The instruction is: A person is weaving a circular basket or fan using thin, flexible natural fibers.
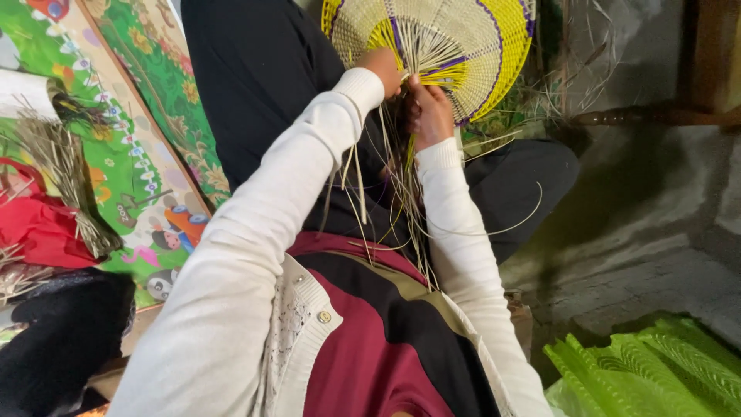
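Observation:
A round woven piece (463,38) of pale, yellow and purple straw rests on my lap at the top of the view. My left hand (382,68) pinches straw strands at its near edge. My right hand (429,112) grips a bunch of loose strands (401,185) that hang down from the weave towards my body. Both arms wear white sleeves. The hands almost touch each other at the unfinished edge.
A bundle of dry straw (58,166) lies on a colourful patterned mat (147,100) to the left, beside red cloth (35,224) and a black item (65,332). Green woven material (656,367) sits at the bottom right. Grey stone floor (641,232) lies to the right.

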